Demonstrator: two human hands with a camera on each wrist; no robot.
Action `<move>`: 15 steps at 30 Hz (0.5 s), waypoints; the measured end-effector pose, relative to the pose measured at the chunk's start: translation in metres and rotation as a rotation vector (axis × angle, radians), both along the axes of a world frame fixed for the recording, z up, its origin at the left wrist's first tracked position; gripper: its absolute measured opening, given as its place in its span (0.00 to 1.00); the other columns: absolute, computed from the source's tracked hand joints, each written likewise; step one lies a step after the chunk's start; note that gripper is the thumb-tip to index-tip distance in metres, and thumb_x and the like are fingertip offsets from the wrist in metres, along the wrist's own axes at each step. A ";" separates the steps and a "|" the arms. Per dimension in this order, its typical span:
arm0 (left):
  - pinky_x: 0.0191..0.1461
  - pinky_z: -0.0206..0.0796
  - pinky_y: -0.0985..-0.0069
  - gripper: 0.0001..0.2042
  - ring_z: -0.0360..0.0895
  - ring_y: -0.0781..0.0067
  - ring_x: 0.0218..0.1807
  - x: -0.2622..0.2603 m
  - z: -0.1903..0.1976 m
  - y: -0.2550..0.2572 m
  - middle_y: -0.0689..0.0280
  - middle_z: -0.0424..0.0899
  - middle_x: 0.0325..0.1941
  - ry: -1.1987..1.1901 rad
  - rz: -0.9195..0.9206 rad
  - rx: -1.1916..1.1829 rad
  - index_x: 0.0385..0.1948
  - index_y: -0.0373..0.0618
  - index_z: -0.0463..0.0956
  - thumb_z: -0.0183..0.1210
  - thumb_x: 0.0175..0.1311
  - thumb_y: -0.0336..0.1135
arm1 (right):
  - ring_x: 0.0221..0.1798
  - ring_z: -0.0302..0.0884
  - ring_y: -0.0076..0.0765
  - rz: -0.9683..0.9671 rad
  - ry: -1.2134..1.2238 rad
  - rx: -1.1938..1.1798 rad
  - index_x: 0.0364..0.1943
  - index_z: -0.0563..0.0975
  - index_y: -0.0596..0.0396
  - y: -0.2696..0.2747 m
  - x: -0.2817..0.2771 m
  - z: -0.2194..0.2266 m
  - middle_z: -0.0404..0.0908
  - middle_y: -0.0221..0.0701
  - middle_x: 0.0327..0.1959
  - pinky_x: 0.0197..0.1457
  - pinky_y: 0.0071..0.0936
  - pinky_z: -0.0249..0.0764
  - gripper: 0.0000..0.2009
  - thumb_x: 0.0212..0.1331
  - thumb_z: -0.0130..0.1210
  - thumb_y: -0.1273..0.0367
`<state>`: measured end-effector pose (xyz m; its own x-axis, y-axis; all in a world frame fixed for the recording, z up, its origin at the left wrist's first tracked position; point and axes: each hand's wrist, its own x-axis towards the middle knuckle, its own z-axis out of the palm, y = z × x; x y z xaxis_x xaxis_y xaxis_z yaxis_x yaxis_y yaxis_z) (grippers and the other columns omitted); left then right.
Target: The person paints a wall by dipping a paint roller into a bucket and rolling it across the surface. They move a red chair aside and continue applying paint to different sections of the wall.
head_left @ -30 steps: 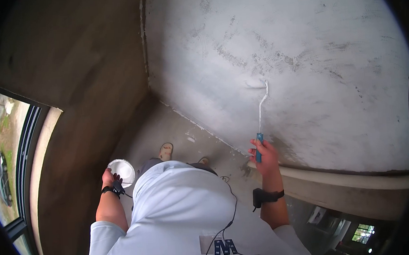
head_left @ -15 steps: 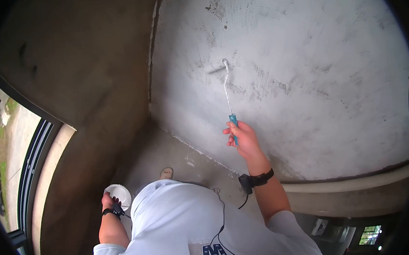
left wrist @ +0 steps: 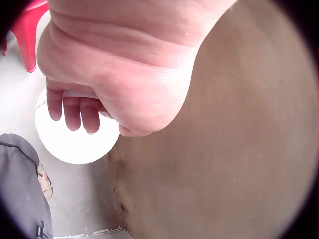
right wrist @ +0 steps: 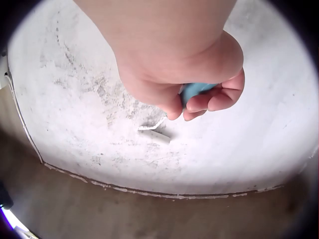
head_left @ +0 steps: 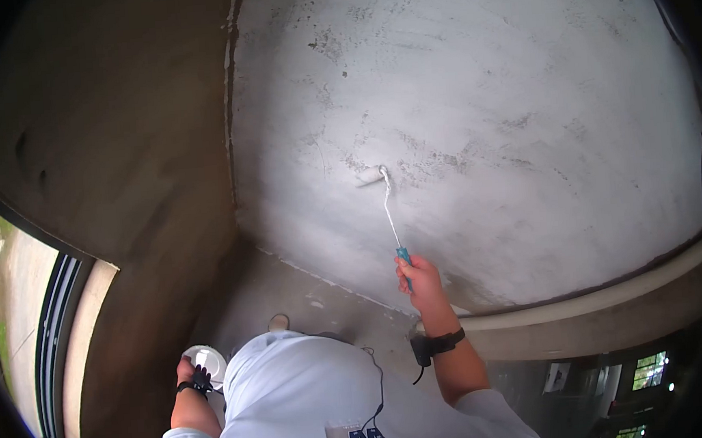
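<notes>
My right hand grips the blue handle of a small paint roller. Its bent wire frame is coated white. The white roller head lies against the whitish wall, close to some grey, patchy marks. Low on the left, my left hand holds a round white bucket at its rim. In the left wrist view several fingers hang over the bucket's inner side, and the thumb is mostly hidden.
A bare brown wall meets the whitish wall at a corner. On the left is a window with a pale sill. A red plastic stool stands on the grey floor. A cable runs down the shirt.
Against the wall, the roller first moved up and left, then came back down a little. The right hand moved with it. The left hand kept hold of the bucket; the head view shifted.
</notes>
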<state>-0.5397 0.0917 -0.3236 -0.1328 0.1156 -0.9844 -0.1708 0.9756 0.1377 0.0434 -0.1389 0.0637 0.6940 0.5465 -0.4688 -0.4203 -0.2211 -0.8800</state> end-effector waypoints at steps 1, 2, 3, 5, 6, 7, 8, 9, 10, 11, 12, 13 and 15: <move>0.39 0.66 0.50 0.26 0.72 0.53 0.39 0.006 -0.004 0.004 0.58 0.71 0.46 -0.005 -0.016 0.001 0.63 0.59 0.60 0.48 0.63 0.50 | 0.19 0.64 0.19 -0.016 -0.005 0.001 0.39 0.77 0.57 -0.015 0.001 -0.003 0.73 0.25 0.25 0.22 0.20 0.62 0.09 0.63 0.57 0.66; 0.38 0.66 0.50 0.26 0.72 0.53 0.39 0.011 -0.007 0.008 0.58 0.72 0.46 -0.026 -0.061 0.001 0.64 0.58 0.60 0.48 0.63 0.50 | 0.19 0.64 0.19 -0.055 0.013 -0.023 0.40 0.77 0.57 -0.030 0.000 -0.006 0.73 0.25 0.24 0.22 0.20 0.62 0.09 0.63 0.58 0.66; 0.38 0.66 0.51 0.27 0.72 0.54 0.39 0.015 -0.011 0.011 0.58 0.72 0.46 -0.046 -0.108 0.000 0.64 0.58 0.60 0.48 0.63 0.50 | 0.19 0.64 0.19 -0.095 0.032 -0.048 0.40 0.77 0.58 -0.045 -0.001 -0.008 0.73 0.25 0.24 0.22 0.20 0.62 0.09 0.63 0.58 0.66; 0.54 0.56 0.50 0.32 0.67 0.55 0.51 0.040 0.015 0.016 0.60 0.67 0.56 -0.082 -0.161 0.020 0.68 0.54 0.53 0.48 0.62 0.51 | 0.18 0.64 0.20 -0.141 0.038 -0.077 0.41 0.76 0.58 -0.071 -0.004 -0.010 0.73 0.25 0.24 0.22 0.20 0.62 0.09 0.64 0.56 0.66; 0.69 0.46 0.50 0.37 0.61 0.57 0.63 0.052 0.028 0.018 0.62 0.62 0.65 -0.114 -0.197 0.040 0.71 0.49 0.47 0.48 0.61 0.52 | 0.18 0.64 0.20 -0.171 0.049 -0.107 0.42 0.76 0.58 -0.083 -0.006 -0.009 0.72 0.26 0.23 0.22 0.21 0.62 0.10 0.65 0.55 0.66; 0.69 0.46 0.50 0.37 0.61 0.57 0.63 0.058 0.025 0.021 0.62 0.62 0.65 -0.119 -0.212 0.037 0.71 0.49 0.47 0.48 0.61 0.52 | 0.18 0.64 0.20 -0.186 0.044 -0.108 0.42 0.76 0.58 -0.095 -0.008 -0.009 0.72 0.26 0.23 0.22 0.21 0.62 0.10 0.65 0.55 0.66; 0.69 0.46 0.50 0.36 0.62 0.56 0.63 0.063 0.020 0.026 0.61 0.62 0.65 -0.124 -0.254 0.037 0.71 0.49 0.47 0.48 0.62 0.51 | 0.18 0.64 0.21 -0.221 0.025 -0.125 0.43 0.76 0.58 -0.106 -0.012 -0.008 0.72 0.26 0.24 0.22 0.21 0.62 0.10 0.65 0.54 0.66; 0.69 0.47 0.50 0.36 0.62 0.55 0.63 0.069 0.017 0.031 0.60 0.62 0.65 -0.129 -0.295 0.039 0.71 0.49 0.48 0.48 0.62 0.51 | 0.18 0.64 0.21 -0.254 0.006 -0.142 0.43 0.75 0.58 -0.114 -0.014 -0.008 0.72 0.26 0.24 0.22 0.21 0.62 0.10 0.66 0.54 0.66; 0.68 0.48 0.49 0.35 0.63 0.54 0.62 0.085 0.040 0.032 0.59 0.62 0.64 -0.122 -0.301 0.055 0.70 0.48 0.49 0.48 0.62 0.49 | 0.18 0.64 0.21 -0.267 0.002 -0.141 0.43 0.75 0.58 -0.119 -0.018 -0.002 0.72 0.26 0.24 0.22 0.21 0.62 0.10 0.66 0.54 0.66; 0.68 0.48 0.49 0.35 0.63 0.54 0.62 0.094 0.046 0.035 0.59 0.62 0.64 -0.127 -0.312 0.055 0.70 0.48 0.49 0.48 0.62 0.49 | 0.18 0.64 0.21 -0.290 0.000 -0.109 0.43 0.76 0.59 -0.124 -0.024 0.006 0.73 0.26 0.24 0.22 0.21 0.61 0.11 0.65 0.55 0.65; 0.68 0.49 0.49 0.34 0.64 0.54 0.61 0.102 0.049 0.038 0.59 0.63 0.64 -0.112 -0.326 0.064 0.70 0.48 0.50 0.48 0.63 0.49 | 0.18 0.64 0.20 -0.313 -0.003 -0.078 0.43 0.77 0.59 -0.129 -0.028 0.012 0.73 0.26 0.24 0.22 0.20 0.61 0.11 0.65 0.56 0.65; 0.67 0.50 0.49 0.33 0.65 0.54 0.60 0.108 0.050 0.039 0.58 0.64 0.63 -0.097 -0.342 0.073 0.70 0.48 0.50 0.48 0.63 0.48 | 0.18 0.64 0.20 -0.326 -0.005 -0.079 0.43 0.77 0.59 -0.134 -0.030 0.015 0.73 0.26 0.24 0.22 0.20 0.61 0.11 0.65 0.56 0.65; 0.52 0.59 0.52 0.28 0.68 0.58 0.47 0.116 0.031 0.043 0.59 0.68 0.52 -0.062 -0.364 0.083 0.65 0.50 0.58 0.48 0.64 0.49 | 0.18 0.64 0.22 -0.347 -0.020 0.014 0.44 0.75 0.60 -0.143 -0.032 0.019 0.73 0.27 0.23 0.22 0.22 0.61 0.12 0.66 0.53 0.64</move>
